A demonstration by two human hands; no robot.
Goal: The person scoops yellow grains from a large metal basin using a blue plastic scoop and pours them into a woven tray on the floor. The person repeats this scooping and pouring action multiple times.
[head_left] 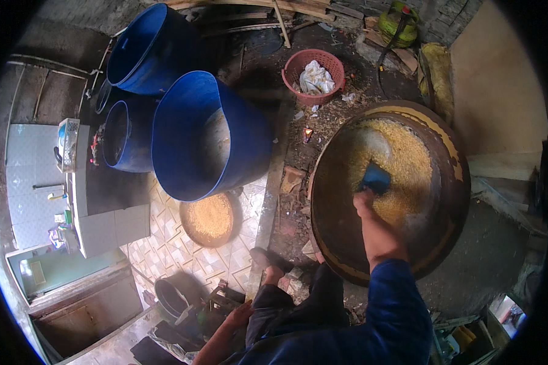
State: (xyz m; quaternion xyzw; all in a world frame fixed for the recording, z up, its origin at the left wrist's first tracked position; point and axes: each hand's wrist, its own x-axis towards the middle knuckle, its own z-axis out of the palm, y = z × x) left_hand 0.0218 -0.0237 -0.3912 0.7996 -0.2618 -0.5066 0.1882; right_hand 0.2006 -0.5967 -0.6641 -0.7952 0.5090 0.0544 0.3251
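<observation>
My right hand [364, 201] grips a blue plastic scoop [376, 177] that dips into pale yellow beans or grains [408, 164] in cloudy liquid, inside a large, wide, dark metal cauldron [341, 249] on the right. My left hand [239, 315] hangs low by my left leg, fingers apart and slightly bent, holding nothing visible.
Blue plastic drums [189, 152] stand at the left, near a tiled counter [112, 231]. A round tray of grains [207, 219] sits on the tiled floor [170, 255]. A red basket with white cloth [298, 88], a green gas cylinder [396, 30] and wood planks [304, 9] are behind.
</observation>
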